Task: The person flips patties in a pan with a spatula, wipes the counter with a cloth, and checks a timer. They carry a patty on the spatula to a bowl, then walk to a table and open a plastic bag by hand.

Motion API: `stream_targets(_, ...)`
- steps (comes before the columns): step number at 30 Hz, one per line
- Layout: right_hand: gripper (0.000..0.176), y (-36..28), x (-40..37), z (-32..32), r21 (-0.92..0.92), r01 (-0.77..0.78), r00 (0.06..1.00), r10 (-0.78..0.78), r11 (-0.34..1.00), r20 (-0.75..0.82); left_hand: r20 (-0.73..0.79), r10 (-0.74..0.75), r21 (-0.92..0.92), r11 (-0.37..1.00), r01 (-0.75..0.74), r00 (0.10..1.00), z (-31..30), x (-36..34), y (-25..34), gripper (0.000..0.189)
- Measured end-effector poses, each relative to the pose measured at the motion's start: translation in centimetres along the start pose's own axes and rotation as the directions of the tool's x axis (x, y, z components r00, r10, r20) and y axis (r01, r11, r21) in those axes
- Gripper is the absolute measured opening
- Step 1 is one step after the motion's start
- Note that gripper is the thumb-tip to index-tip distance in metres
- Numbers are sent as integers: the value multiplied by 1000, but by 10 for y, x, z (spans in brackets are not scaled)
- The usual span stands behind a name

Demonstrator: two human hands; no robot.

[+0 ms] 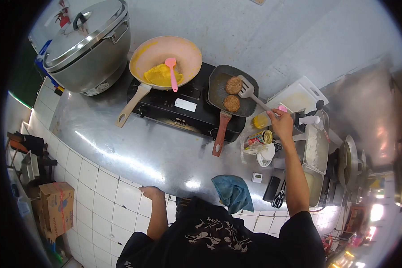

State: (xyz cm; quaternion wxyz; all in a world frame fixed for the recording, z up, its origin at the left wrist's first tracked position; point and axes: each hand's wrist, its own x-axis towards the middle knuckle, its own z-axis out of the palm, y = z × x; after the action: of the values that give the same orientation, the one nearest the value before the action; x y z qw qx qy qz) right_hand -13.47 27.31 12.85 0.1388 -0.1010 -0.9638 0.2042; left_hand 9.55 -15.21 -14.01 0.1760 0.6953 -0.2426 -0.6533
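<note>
My right hand point(281, 123) is closed round the handle of a grey slotted spatula point(247, 90). The spatula's head lies at the right edge of the upper of two browned patties point(233, 85) in a dark square pan point(217, 96). Below it, the second patty point(231, 103) lies in the same pan, whose brown handle points toward me. My left hand point(152, 192) rests at the front edge of the steel counter point(107, 134), its fingers partly curled; whether it grips anything is not clear. Beside the square pan, a round pan point(190, 51) holds yellow food and a pink spatula point(172, 71).
Both pans sit on a black gas stove point(165, 117). A large steel pot point(94, 67) stands at the left. On the right are an open can point(265, 136), a white timer point(257, 177), a phone, scissors point(278, 198), a cutting board point(299, 96) and trays. A blue cloth point(233, 192) hangs over the front edge.
</note>
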Motion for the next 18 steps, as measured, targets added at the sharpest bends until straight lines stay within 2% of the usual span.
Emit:
stream_targets(2, 43, 4, 4, 5, 16, -28, 999, 27, 999, 37, -16, 1, 16, 1000, -1, 1000, 1, -1, 1, 76)
stream_targets(4, 40, 14, 7, 14, 150, -59, 995, 46, 987, 91, -22, 5, -2, 1000, -5, 1000, 1, 1, 0, 76)
stream_targets(5, 40, 20, 8, 16, 151, -58, 995, 45, 987, 90, -29, 9, -20, 1000, -9, 1000, 2, 2, -1, 76)
stream_targets(8, 43, 11, 4, 12, 88, -36, 997, 30, 995, 72, -44, 25, 1, 1000, -25, 999, 2, 3, -2, 75)
stream_targets(10, 41, -12, -3, 2, -87, -22, 999, 18, 996, -51, -21, 14, -26, 1000, -14, 1000, 2, -2, 0, 75)
stream_targets(13, 38, -30, -9, -5, -144, 11, 995, -25, 990, -95, 6, 6, -54, 999, -6, 1000, 2, -3, 0, 76)
stream_targets(18, 34, -41, -19, -1, -145, 75, 997, -77, 987, -9, 13, 11, -24, 1000, -11, 1000, 0, 9, -5, 76)
